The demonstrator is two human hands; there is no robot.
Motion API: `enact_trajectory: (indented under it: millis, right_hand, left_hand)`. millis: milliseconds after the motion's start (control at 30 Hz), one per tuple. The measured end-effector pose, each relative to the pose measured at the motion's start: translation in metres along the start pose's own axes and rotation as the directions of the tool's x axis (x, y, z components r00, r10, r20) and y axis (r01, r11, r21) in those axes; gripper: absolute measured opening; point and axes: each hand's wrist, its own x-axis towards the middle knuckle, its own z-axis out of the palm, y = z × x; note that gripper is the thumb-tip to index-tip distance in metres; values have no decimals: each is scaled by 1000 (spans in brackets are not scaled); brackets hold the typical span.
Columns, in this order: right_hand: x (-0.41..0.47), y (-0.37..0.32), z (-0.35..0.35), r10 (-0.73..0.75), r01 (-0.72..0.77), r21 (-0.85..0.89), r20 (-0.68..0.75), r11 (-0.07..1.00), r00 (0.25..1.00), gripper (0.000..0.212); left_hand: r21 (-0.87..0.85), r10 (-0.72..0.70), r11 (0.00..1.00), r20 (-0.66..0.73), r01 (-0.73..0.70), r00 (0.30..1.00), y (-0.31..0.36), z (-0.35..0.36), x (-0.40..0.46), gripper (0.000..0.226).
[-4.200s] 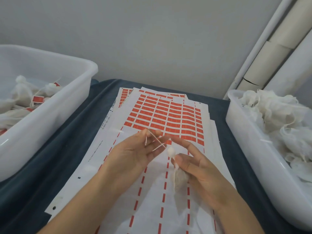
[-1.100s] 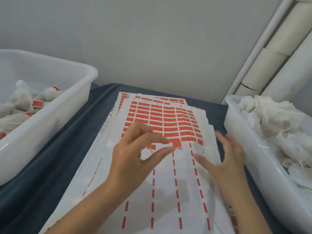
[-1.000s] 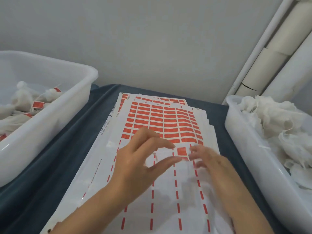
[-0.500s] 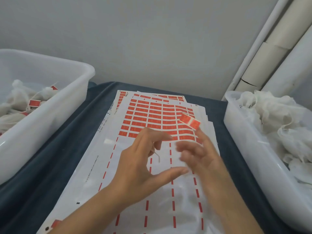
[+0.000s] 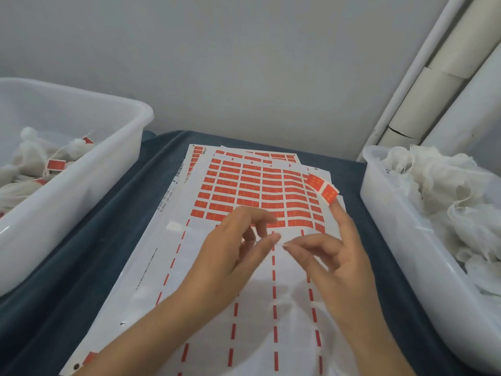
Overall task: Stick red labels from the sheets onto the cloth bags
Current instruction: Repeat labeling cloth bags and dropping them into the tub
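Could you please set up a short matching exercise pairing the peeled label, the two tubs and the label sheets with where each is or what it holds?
Things:
1. peeled red label
2. left tub
3. right tub
4. label sheets

Places or states:
A. holds loose white cloth with no labels showing
B. stuck to a raised fingertip of the right hand
C. spread flat on the dark blue cloth between the tubs
D. holds bags with red labels attached

Pairs: 1-B, 2-D, 3-A, 4-C

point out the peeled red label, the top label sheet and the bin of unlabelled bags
peeled red label [image 5: 322, 189], head view, on its red face above the fingertip
top label sheet [image 5: 252, 188], head view, on its remaining red labels
bin of unlabelled bags [image 5: 406, 240], head view, on its near white wall
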Motion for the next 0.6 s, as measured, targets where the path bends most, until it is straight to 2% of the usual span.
enact_trajectory:
  millis: [33,133,233,300,367,433,533,600]
  right_hand:
    - [0,1,-2,-32,31,-36,-33,999,999,58]
    - [2,5,-6,-76,68,-112,-72,991,994,66]
    - [3,5,-6,-68,60,-123,-60,991,996,61]
    - [4,2,-8,-10,5,-49,-95,999,995,47]
    - [4,-1,-12,82,-72,101,-98,992,992,36]
    - [4,-4,-14,105,-102,203,-3,974,994,32]
    - [0,-7,-8,61,-80,107,173,991,983,29]
    - [-1,-5,-6,59,-67,34,205,997,977,28]
  left_hand:
    - [20,-34,999,59,33,998,-1,0,3,4]
    - [4,-90,996,182,91,979,-3,0,6,20]
    - [-106,-186,972,191,208,964,-4,-4,8,15]
    - [-159,-249,948,165,275,954,-6,-6,10,11]
    - [-154,-276,942,149,298,950,-8,-8,11,11]
    - [-142,-276,943,173,301,945,-6,-9,11,13]
    - [-113,-263,949,226,293,938,-3,-8,9,16]
    - [-86,-247,957,267,279,932,-3,-9,9,17]
